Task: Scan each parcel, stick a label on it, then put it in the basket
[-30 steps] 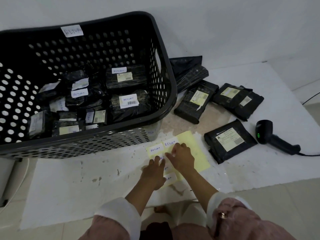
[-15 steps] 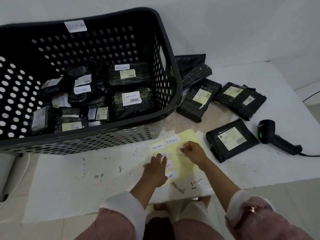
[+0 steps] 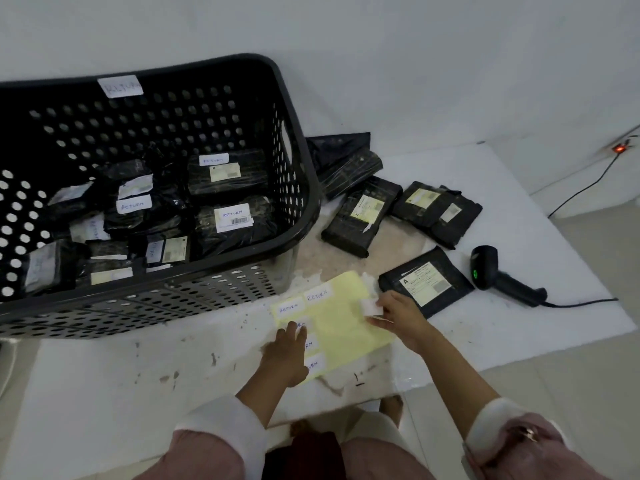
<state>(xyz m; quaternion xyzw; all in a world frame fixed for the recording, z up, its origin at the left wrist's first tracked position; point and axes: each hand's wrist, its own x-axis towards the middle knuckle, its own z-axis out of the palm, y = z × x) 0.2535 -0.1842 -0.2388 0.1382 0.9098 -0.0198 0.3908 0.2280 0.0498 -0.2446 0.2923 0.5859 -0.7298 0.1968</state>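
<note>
Label point(image 3: 372, 305) | pinched in right hand point(image 3: 401, 320) grip | beside parcel point(image 3: 426, 285)

White board point(image 3: 540, 216) (basket point(image 3: 304, 216), parcels point(image 3: 427, 284), scanner point(image 3: 502, 277))

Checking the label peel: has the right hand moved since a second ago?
Yes. The right hand, pinching a white label, went right across the yellow sheet toward the nearest parcel.

Both arms wear pale pink sleeves point(image 3: 207, 455) ending in broad white cuffs point(image 3: 221, 422). The forearms are bare. A small button point(image 3: 528, 434) sits on the right sleeve.
</note>
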